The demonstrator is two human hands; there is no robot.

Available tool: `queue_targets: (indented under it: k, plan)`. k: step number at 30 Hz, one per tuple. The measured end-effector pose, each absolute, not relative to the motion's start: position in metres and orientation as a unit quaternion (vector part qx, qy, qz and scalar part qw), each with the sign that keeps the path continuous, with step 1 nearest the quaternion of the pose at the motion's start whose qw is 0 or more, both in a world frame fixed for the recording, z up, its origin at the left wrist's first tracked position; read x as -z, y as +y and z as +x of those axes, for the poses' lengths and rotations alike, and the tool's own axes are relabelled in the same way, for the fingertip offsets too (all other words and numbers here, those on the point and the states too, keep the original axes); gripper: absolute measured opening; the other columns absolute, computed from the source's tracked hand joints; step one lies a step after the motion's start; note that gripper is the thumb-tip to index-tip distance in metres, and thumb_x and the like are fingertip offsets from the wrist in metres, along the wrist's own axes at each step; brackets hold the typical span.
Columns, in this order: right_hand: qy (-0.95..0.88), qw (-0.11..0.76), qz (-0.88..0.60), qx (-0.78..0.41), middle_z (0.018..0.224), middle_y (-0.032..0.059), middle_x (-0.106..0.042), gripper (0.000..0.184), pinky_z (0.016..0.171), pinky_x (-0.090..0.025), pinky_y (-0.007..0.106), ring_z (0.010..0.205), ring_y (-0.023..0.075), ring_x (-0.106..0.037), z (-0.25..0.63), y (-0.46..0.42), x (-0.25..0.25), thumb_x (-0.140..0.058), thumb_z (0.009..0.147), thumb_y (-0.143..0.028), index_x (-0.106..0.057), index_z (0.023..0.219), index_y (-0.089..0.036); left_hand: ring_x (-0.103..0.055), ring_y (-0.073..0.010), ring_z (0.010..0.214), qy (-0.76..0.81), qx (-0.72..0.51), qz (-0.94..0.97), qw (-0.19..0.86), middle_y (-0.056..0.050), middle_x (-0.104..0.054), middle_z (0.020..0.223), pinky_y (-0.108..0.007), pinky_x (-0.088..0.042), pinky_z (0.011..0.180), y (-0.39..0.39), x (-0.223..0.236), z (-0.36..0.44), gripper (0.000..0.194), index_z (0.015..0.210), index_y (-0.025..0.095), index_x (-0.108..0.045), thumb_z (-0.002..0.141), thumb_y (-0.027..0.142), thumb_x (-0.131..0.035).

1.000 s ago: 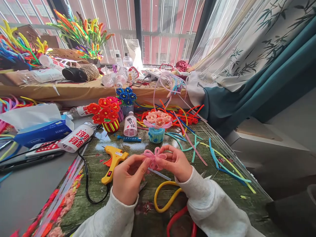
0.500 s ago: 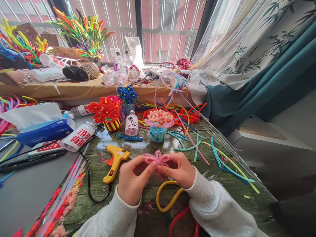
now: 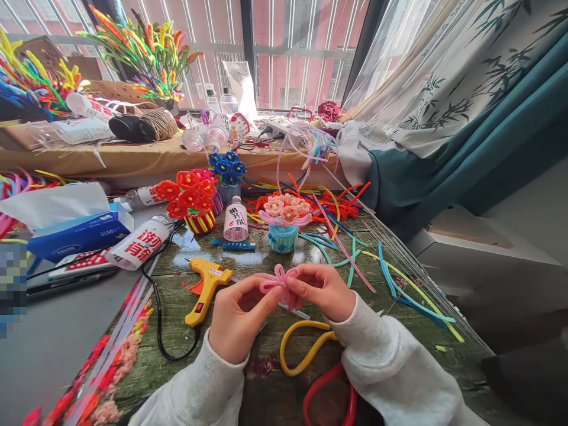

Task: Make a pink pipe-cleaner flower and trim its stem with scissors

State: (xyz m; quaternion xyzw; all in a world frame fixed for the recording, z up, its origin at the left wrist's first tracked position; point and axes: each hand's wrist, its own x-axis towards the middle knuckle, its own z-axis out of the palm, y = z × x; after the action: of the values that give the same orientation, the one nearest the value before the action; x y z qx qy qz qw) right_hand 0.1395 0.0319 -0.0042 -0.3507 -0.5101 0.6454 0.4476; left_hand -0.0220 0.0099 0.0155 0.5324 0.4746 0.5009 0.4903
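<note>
A pink pipe-cleaner flower [image 3: 279, 278] with looped petals is pinched between both hands above the table. My left hand [image 3: 239, 316] grips it from the left, thumb across the lower petals. On the other side, my right hand [image 3: 323, 291] pinches a petal near the centre; the remaining fingers are curled. Just left of my left hand lies a yellow glue gun [image 3: 206, 290]; its clear glue stick shows behind the fingers. Beyond the hands stands a light blue pot [image 3: 283, 239] topped with pale pink pipe-cleaner flowers [image 3: 287, 208]. A yellow pipe-cleaner loop [image 3: 286, 349] lies below my right hand.
Red flowers [image 3: 190, 192] in a striped pot, blue flowers [image 3: 228, 168] and a plastic bottle [image 3: 235, 220] stand farther back. A tissue box [image 3: 82, 234] is at left. Loose blue pipe cleaners [image 3: 387, 272] lie at right. The glue gun's black cord [image 3: 162, 349] loops across the table.
The pink flower has tilted and shifted slightly left. My right hand's fingertips have moved up onto its right petal; my left hand stays nearly in place.
</note>
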Motion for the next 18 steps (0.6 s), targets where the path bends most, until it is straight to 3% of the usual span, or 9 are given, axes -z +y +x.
queue_targets:
  k: [4, 9, 18]
  plan:
    - [-0.488, 0.481, -0.354, -0.636, 0.068, 0.0009, -0.07, 0.031, 0.06, -0.055, 0.025, 0.06, 0.0124, -0.065, 0.141, 0.032, 0.004, -0.079, 0.07, -0.041, -0.064, 0.077, -0.015, -0.066, -0.0156, 0.064, 0.469, -0.483, 0.563, 0.48, -0.003, -0.074, 0.071, -0.022, -0.052, 0.061, 0.012, -0.015, -0.023, 0.015, 0.077, 0.017, -0.074, 0.071, 0.031, -0.072]
    - [-0.488, 0.459, -0.348, -0.656, 0.066, 0.0007, -0.069, 0.033, 0.056, -0.054, 0.025, 0.057, 0.0127, -0.065, 0.14, 0.029, 0.001, -0.08, 0.067, -0.042, -0.063, 0.075, -0.014, -0.061, -0.0132, 0.059, 0.502, -0.482, 0.597, 0.398, 0.0, -0.07, 0.067, -0.021, -0.047, 0.055, 0.014, -0.019, -0.027, 0.017, 0.077, 0.017, -0.071, 0.076, 0.033, -0.066]
    - [-0.485, 0.482, -0.351, -0.64, 0.065, -0.0006, -0.068, 0.03, 0.055, -0.053, 0.022, 0.056, 0.0111, -0.063, 0.13, 0.025, 0.002, -0.081, 0.067, -0.037, -0.063, 0.077, -0.015, -0.062, -0.0134, 0.057, 0.484, -0.502, 0.574, 0.428, 0.0, -0.069, 0.066, -0.022, -0.05, 0.055, 0.01, -0.024, -0.022, 0.011, 0.075, 0.017, -0.069, 0.074, 0.028, -0.069]
